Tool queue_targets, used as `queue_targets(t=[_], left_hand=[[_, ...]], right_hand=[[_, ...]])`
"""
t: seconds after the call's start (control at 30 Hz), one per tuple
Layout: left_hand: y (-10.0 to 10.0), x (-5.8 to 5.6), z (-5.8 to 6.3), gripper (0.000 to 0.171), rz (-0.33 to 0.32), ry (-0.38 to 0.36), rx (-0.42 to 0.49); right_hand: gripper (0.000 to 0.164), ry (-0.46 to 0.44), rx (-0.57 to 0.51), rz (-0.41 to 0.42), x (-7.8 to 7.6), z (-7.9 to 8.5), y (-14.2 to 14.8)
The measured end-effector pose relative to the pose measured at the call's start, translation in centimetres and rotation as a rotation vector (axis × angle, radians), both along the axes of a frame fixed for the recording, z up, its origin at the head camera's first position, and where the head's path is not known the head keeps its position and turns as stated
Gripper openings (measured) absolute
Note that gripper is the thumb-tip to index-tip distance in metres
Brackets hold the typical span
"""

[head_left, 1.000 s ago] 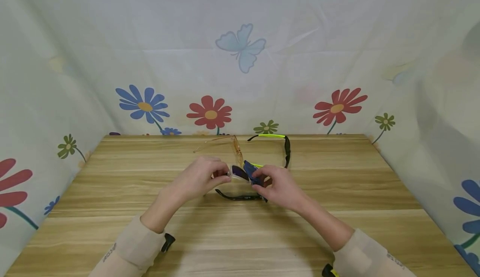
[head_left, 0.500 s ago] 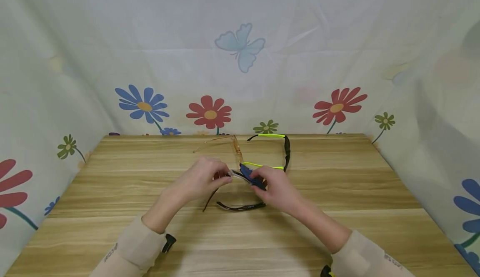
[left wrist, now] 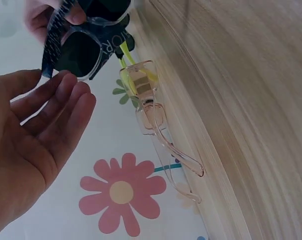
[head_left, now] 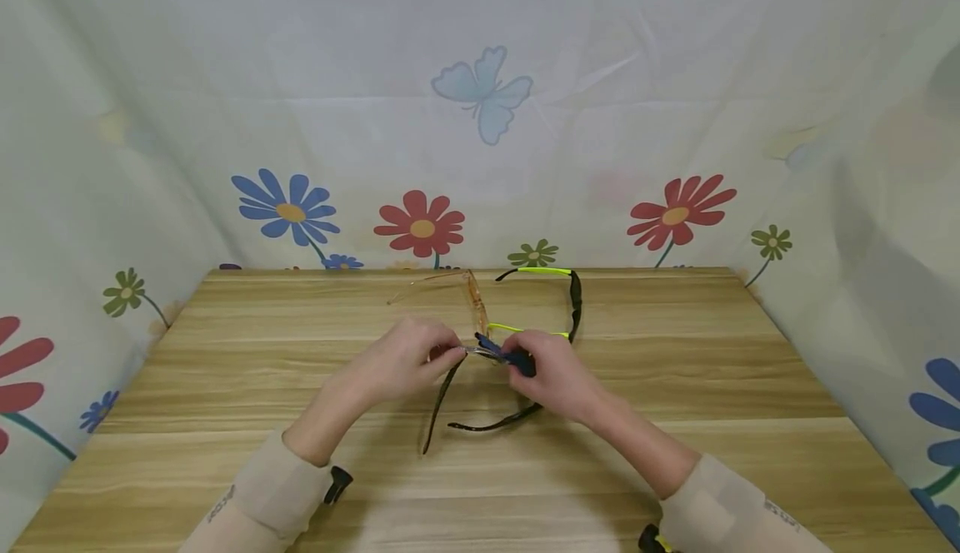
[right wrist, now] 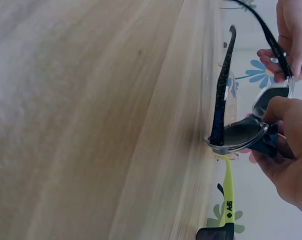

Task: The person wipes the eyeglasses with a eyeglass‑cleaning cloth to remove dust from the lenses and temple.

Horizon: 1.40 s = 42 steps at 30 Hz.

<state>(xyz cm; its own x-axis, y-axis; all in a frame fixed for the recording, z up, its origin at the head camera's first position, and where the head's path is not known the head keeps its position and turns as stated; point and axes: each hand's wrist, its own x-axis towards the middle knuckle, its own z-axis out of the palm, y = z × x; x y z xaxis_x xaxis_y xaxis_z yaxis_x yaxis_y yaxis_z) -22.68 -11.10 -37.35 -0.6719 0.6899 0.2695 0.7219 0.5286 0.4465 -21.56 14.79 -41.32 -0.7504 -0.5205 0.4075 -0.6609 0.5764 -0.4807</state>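
Note:
Sunglasses with a clear frame, dark lenses (left wrist: 80, 54) and black temples (head_left: 437, 410) are held up over the wooden table, temples unfolded towards me. My left hand (head_left: 401, 361) pinches the frame's left corner, by the hinge, between thumb and fingers. A dark blue cloth (head_left: 491, 345) with pale lettering lies against the front of the glasses. With my right hand (head_left: 558, 376) I grip the cloth and the lens beneath it. In the right wrist view, the right thumb presses the inner side near the nose bridge, with the cloth (right wrist: 264, 144) behind.
Just behind the hands, amber transparent glasses (head_left: 476, 296) lie unfolded on the table (head_left: 675, 420). To their right are black and neon-yellow sunglasses (head_left: 575, 303), also unfolded. A flower-printed curtain (head_left: 585, 145) encloses the table's back and sides.
The sunglasses have tilted, so their temples swing down towards me and the lens turns edge-on in the head view. Both hands stay nearly in place, and the cloth tilts along with the frame.

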Motion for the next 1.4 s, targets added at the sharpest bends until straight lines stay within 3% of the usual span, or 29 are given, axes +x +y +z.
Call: queue_targets(t=[0.23, 0.33, 0.47, 0.63, 1.03, 1.4], left_hand=[[-0.3, 0.2, 0.1, 0.005, 0.003, -0.013, -0.017], [-0.3, 0.3, 0.1, 0.021, -0.014, 0.016, -0.001], [-0.3, 0.2, 0.1, 0.032, -0.129, 0.045, 0.043], [-0.3, 0.1, -0.1, 0.02, -0.236, 0.097, 0.059], [-0.3, -0.2, -0.3, 0.017, -0.283, 0.203, 0.079], [-0.4, -0.4, -0.6, 0.014, -0.267, 0.162, 0.071]], right_hand=[[0.017, -0.098, -0.036, 0.032, -0.2, 0.0, 0.6], [0.017, -0.13, -0.032, 0.047, -0.3, 0.0, 0.8], [0.016, -0.167, -0.03, 0.06, -0.3, 0.1, 0.8], [0.015, -0.177, -0.041, 0.06, -0.2, 0.1, 0.7], [0.018, -0.167, -0.083, 0.053, -0.3, -0.2, 0.9], [0.017, -0.162, -0.163, 0.0, -0.1, 0.7, 1.3]])
